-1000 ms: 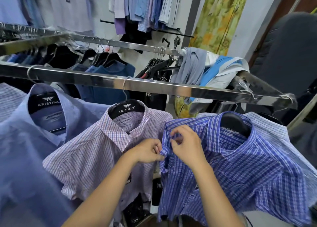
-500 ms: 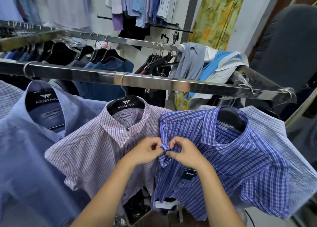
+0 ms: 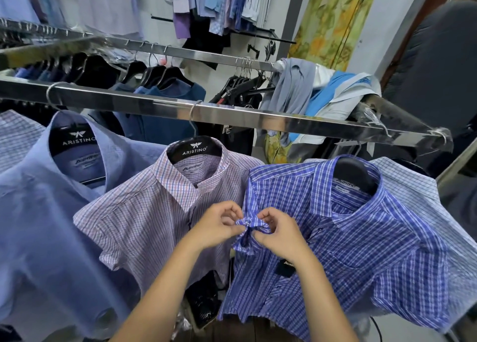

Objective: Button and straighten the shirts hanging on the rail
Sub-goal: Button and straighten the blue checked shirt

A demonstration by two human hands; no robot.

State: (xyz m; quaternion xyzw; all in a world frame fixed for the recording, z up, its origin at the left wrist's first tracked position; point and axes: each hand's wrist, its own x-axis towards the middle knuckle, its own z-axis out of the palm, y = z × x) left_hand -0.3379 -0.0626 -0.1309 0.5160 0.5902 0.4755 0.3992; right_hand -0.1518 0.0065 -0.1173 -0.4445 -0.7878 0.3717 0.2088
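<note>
A blue checked shirt (image 3: pixel 361 243) hangs on a black hanger from the steel rail (image 3: pixel 258 119), its collar open. My left hand (image 3: pixel 219 225) and my right hand (image 3: pixel 278 233) meet at its front edge, both pinching a bunched bit of the placket (image 3: pixel 249 223) between thumb and fingers. To the left hangs a pink checked shirt (image 3: pixel 144 212) on an Aristino hanger, and further left a plain light blue shirt (image 3: pixel 38 225). A pale checked shirt (image 3: pixel 423 202) hangs behind the blue one on the right.
A second rail (image 3: pixel 180 52) behind carries dark hangers and navy shirts. Grey and blue clothes (image 3: pixel 309 91) lie heaped over the rail's far right end. More shirts hang on the back wall. A dark bag (image 3: pixel 204 300) lies low between the shirts.
My hands slid down from the blue shirt's collar to the placket below it and closed together on the bunched fabric. The shirt swung a little to the left.
</note>
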